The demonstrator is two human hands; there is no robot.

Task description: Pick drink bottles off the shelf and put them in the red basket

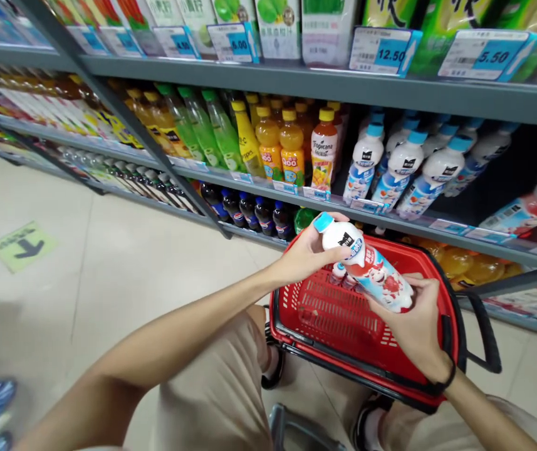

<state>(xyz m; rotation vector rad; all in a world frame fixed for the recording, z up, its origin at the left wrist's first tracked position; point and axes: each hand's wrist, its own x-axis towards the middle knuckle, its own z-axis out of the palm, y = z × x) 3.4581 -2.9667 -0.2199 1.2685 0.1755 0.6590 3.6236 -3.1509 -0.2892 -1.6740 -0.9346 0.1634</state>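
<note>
Tilted above a red shopping basket (334,357), a white drink bottle (376,272) with a blue cap and a strawberry label is held between both hands. My left hand (308,250) grips it near the cap, thumb across its shoulder. Around its base, the fingers of my right hand (416,326) are closed; a dark band circles that wrist. A few small bottles (341,274) lie inside the basket, partly hidden behind the held bottle. Similar blue-capped bottles (402,164) stand on the shelf just beyond.
Shelves with a grey edge (296,78) run across the front, holding juice bottles (268,141), cola bottles (263,216) and cartons (277,28) above. The basket's black handle (484,338) sticks out right. A floor arrow sticker (22,246) lies left; a grey stool-like frame (296,429) sits below.
</note>
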